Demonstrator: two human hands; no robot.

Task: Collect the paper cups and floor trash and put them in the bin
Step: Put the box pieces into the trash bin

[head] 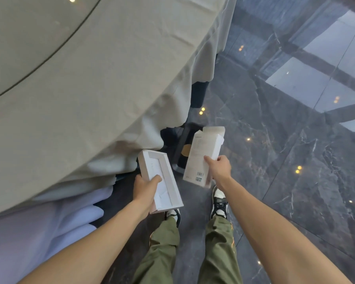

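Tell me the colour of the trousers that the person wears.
The trousers are olive green, seen best in the head view, the only one given.

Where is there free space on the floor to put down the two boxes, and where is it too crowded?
Free: the dark marble floor right of the right hand and its white box. Crowded: ahead, the dark bin stands close to the draped tablecloth; the left hand with the tray box is beside a pale chair cover.

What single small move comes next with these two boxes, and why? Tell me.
Probably carry both forward to the dark bin just ahead. The left hand holds the white tray insert, the right hand the open box sleeve, so neither hand can take more.
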